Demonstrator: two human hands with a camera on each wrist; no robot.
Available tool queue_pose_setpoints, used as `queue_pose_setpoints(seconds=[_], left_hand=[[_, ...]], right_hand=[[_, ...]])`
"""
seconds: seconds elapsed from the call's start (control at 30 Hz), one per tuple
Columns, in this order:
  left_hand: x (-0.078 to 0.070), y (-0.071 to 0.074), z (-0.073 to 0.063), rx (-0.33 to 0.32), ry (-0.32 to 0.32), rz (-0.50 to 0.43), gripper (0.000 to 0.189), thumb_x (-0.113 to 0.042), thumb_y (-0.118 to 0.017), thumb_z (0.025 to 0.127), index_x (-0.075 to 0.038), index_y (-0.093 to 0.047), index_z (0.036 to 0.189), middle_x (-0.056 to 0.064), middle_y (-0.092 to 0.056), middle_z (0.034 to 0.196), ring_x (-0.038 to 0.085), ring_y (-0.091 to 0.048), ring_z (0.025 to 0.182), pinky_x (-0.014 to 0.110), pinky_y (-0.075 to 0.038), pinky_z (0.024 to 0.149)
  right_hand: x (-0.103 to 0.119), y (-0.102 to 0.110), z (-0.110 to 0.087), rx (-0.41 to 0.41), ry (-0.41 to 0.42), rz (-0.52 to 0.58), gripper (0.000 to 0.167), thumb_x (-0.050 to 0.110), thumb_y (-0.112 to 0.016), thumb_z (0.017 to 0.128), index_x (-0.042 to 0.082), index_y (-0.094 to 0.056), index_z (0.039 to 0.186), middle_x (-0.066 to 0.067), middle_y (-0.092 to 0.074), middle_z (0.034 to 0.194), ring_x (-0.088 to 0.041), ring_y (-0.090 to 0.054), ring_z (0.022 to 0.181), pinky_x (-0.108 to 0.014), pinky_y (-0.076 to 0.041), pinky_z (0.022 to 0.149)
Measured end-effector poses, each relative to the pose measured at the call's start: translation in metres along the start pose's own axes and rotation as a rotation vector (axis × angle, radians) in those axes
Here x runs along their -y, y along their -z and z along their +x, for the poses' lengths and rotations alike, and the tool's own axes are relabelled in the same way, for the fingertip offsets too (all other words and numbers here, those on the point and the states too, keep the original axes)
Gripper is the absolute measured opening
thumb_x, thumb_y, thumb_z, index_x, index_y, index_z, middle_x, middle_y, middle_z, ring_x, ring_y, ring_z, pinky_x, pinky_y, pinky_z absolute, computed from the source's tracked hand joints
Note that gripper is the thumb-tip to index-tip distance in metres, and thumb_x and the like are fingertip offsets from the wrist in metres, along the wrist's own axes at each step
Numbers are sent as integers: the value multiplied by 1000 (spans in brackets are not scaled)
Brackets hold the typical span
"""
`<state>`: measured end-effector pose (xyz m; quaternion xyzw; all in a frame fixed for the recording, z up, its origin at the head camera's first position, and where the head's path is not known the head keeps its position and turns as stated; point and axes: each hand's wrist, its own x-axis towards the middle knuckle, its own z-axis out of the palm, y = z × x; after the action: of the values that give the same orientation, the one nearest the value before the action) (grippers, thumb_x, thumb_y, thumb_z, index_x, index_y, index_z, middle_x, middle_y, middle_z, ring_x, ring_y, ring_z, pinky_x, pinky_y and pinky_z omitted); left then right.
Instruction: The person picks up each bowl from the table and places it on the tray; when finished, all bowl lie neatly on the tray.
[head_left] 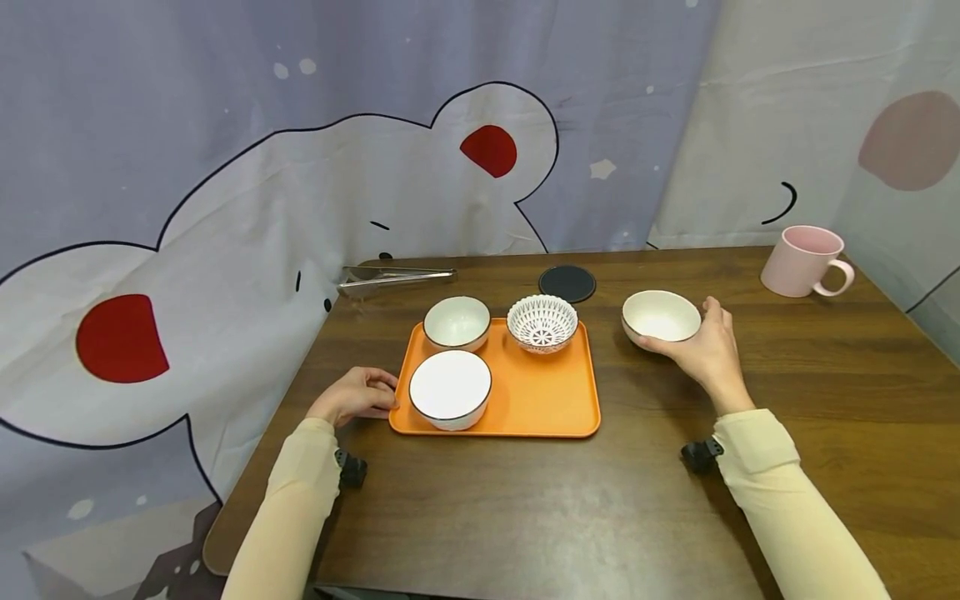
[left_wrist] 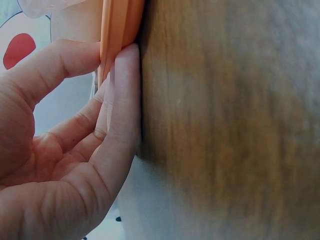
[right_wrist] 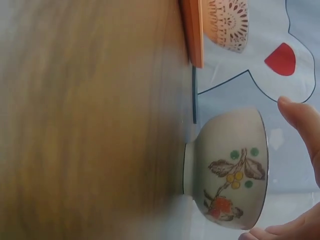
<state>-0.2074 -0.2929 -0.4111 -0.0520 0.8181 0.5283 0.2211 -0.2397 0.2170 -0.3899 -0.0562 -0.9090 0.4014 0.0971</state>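
My left hand [head_left: 358, 395] pinches the left edge of an orange tray [head_left: 540, 400]. The left wrist view shows the thumb on the tray's rim [left_wrist: 111, 37] and fingers against its outer side. On the tray sit a white bowl [head_left: 450, 385] in front, a pale bowl [head_left: 457, 323] behind it, and a lattice-patterned bowl [head_left: 542, 323] at the back right. My right hand [head_left: 708, 350] spreads thumb and fingers about the rim of a cream bowl [head_left: 660, 315], which stands upright on the table. The right wrist view shows painted fruit on this bowl [right_wrist: 232, 170], with the thumb [right_wrist: 297, 112] apart from its rim.
Metal tongs [head_left: 397, 277] lie at the table's back left. A dark round coaster [head_left: 567, 283] is behind the tray. The pink mug [head_left: 804, 260] stands at the back right. A patterned curtain [head_left: 360, 183] hangs along the back of the wooden table [head_left: 570, 517].
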Motion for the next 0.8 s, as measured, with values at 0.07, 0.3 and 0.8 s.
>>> queue_pose_setpoints(seconds=[0.07, 0.3, 0.8], left_hand=[[0, 0, 0, 0, 0, 1, 45, 1, -67, 84, 11, -50, 124, 8, -60, 93, 15, -64, 82, 33, -60, 79], [1, 0, 1, -1, 1, 2, 45, 0, -67, 83, 10, -51, 124, 8, -60, 93, 15, -64, 82, 33, -60, 79], [1, -1, 0, 5, 4, 16, 44, -1, -67, 86, 10, -51, 125, 11, -61, 97, 16, -65, 83, 37, -60, 83]], right_hand=[[-1, 1, 3, 34, -11, -7, 132, 49, -86, 68, -8, -2, 153, -35, -18, 152, -52, -32, 134, -63, -32, 109], [-4, 0, 13, 139, -43, -61, 134, 51, -83, 69, -11, 3, 150, -40, -13, 150, -56, -31, 131, -66, -33, 107], [-3, -4, 25, 240, -81, -90, 137, 53, -83, 69, -14, 7, 148, -44, -15, 146, -58, -32, 126, -66, -35, 105]])
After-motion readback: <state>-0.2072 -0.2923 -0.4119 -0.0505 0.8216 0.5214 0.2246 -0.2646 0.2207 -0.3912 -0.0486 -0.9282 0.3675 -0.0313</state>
